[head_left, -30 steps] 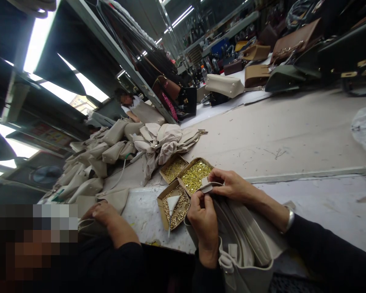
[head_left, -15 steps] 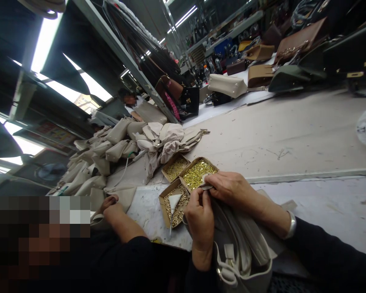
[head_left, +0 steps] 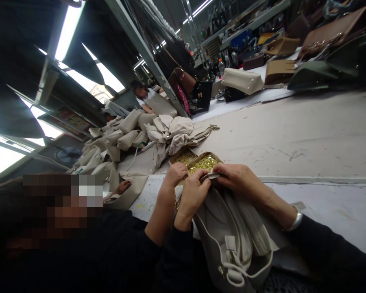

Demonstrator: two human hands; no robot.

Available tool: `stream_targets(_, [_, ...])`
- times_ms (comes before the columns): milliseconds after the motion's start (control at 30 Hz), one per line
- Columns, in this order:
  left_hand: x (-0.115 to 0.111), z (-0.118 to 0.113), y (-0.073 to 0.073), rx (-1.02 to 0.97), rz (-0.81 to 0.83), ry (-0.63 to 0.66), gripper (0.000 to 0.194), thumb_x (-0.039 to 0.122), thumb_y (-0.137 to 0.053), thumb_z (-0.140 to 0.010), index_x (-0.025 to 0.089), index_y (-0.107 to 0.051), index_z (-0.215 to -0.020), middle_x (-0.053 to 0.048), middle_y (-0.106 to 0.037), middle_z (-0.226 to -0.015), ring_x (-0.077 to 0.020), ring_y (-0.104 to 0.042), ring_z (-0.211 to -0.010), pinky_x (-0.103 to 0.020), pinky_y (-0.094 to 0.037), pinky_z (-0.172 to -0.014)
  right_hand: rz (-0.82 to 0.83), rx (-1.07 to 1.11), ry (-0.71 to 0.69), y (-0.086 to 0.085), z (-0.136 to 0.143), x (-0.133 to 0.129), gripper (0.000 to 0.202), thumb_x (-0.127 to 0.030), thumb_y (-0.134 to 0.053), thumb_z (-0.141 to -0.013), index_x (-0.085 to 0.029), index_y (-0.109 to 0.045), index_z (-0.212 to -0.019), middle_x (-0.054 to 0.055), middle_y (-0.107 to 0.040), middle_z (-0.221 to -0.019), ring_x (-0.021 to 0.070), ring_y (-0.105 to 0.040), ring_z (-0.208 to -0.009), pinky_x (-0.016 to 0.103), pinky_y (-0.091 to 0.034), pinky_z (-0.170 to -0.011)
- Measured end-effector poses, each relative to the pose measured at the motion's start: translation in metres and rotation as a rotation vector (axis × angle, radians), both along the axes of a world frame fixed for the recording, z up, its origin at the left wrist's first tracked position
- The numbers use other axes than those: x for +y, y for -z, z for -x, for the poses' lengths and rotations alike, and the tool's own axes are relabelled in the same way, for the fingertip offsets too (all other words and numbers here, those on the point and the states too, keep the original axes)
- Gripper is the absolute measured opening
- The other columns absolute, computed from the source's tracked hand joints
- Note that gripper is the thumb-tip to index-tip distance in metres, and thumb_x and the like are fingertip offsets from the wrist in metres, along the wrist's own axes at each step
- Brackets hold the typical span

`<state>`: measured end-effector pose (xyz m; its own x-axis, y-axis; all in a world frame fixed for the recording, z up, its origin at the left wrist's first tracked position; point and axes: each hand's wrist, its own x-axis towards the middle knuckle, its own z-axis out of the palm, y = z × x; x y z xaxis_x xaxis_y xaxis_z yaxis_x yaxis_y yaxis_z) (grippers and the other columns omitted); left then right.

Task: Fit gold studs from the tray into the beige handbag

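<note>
Table (head_left: 308,134): broad, matte beige top, scuffed, running away to the upper right; a white strip lies along its near edge.

Pile (head_left: 131,134) of pale, soft bag pieces, heaped at the far left of the table, well apart from the hands.

Bag (head_left: 234,240): cream, smooth faux leather, stitched edges, limp. Its long axis runs from the lap up toward the hands; the top end carries a small tab (head_left: 212,176) (grey-white, flat, a metal glint on it).

Co-worker's hand (head_left: 175,173) reaches in from the left, just beside the boxes; not the wearer's.

Right hand (head_left: 242,181): closed over the tab from the right side, fingers curled, pinning it down.

Left hand (head_left: 195,191): fingertips pinched on the tab's left end, touching it. Both hands meet at the tab; the left lies a shade nearer the boxes.

Boxes (head_left: 212,158): shallow brown card trays directly beyond the tab, filled with tiny shiny brass fittings.
</note>
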<state>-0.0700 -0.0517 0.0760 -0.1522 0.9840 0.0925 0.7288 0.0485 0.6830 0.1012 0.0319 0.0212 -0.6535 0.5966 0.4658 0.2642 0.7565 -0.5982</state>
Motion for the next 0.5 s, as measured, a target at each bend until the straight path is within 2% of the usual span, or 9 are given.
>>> stream_targets(133, [0.007,0.002,0.004,0.017,-0.035,0.017,0.019,0.008,-0.058,-0.08,0.018,-0.069,-0.091,-0.001,-0.069,-0.089,-0.0175,-0.061,-0.087,-0.028,-0.047,-0.081,0.053,0.044,-0.007,0.006,-0.003,0.004,0.015,-0.018,-0.061,-0.094,-0.023,-0.062,-0.108,0.002,-0.074,-0.093,0.0202,-0.069,-0.083,0.028,-0.044,-0.072])
stream_targets(233, [0.008,0.001,0.008,-0.083,-0.044,0.042,0.019,0.008,-0.058,-0.079,0.018,-0.068,-0.091,-0.001,-0.068,-0.09,-0.0171,-0.061,-0.088,-0.027,-0.047,-0.08,0.066,0.065,-0.011,0.009,-0.003,0.005,0.015,-0.019,-0.059,-0.094,-0.024,-0.063,-0.108,0.003,-0.073,-0.096,0.0209,-0.069,-0.085,0.029,-0.045,-0.075])
stream_targets(333, [0.006,-0.002,0.011,-0.129,-0.053,0.002,0.015,0.01,-0.059,-0.08,0.019,-0.065,-0.091,0.001,-0.067,-0.087,-0.0158,-0.061,-0.083,-0.026,-0.046,-0.077,0.115,0.126,-0.021,0.01,-0.001,0.003,0.014,-0.02,-0.057,-0.095,-0.024,-0.064,-0.107,0.003,-0.074,-0.097,0.0203,-0.068,-0.085,0.03,-0.046,-0.077])
stream_targets(500, [0.001,-0.013,0.008,0.003,-0.116,-0.097,0.013,0.009,-0.06,-0.08,0.019,-0.065,-0.087,0.001,-0.067,-0.087,-0.0163,-0.062,-0.086,-0.028,-0.045,-0.082,0.255,0.253,0.01,0.012,0.001,0.0,0.014,-0.022,-0.059,-0.091,-0.024,-0.063,-0.104,0.001,-0.073,-0.09,0.0179,-0.067,-0.078,0.028,-0.047,-0.073])
